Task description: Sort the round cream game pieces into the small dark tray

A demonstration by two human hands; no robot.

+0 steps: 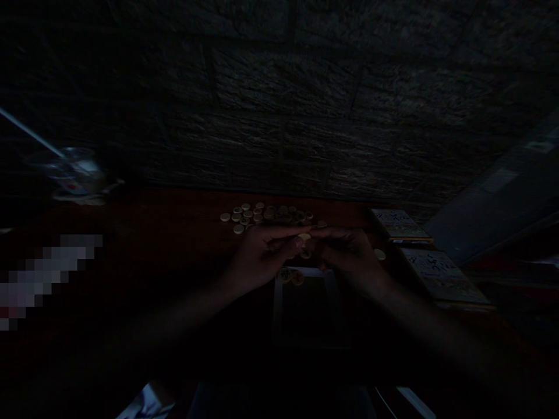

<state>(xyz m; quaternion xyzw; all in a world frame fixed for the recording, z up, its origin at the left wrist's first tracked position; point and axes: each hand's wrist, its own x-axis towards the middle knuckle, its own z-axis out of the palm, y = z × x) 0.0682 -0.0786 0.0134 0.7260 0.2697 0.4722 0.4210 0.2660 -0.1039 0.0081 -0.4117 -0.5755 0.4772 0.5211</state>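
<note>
1. Pinching a round piece (304, 237), the left hand (261, 253) meets the curled right hand (351, 256), maybe for steadiness; I can't tell the right one's grip.
2. More pieces (258, 218) lie just past both hands, probably for easy reach.
3. A tray (322, 272) lies between the wrists.

The discs (258, 219) are cream, some dark-marked, the table (174, 218) reddish-brown, the boxes (443, 272) pale with dark strokes.

Feed on my remote monitor: very dim. Wall (283, 110): cool grey, texture faint. Worktop (161, 238): dark red-brown, sinking to black lower down. Left hand (264, 253) and right hand (351, 253): dull, softly shadowed. Clear container (81, 171): small glints. Far-left patch (48, 276): coarse pixel blocks. I cannot place the light source.
</note>
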